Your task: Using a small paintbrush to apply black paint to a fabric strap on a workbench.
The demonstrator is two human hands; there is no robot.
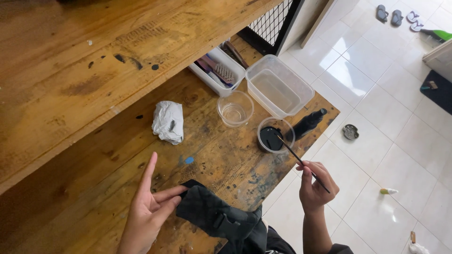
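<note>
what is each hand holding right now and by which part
The right hand pinches a thin black brush near its rear end, tip in the cup of black liquid. The left hand pins the edge of a dark fabric piece with its fingertips.

two hands (146,211), one thin brush (301,162), two round clear cups (235,109), two rectangular plastic tubs (279,85), one crumpled white rag (168,122), one black bottle (308,123), one dark fabric piece (221,218), maybe four sandals (396,17) on floor
</note>
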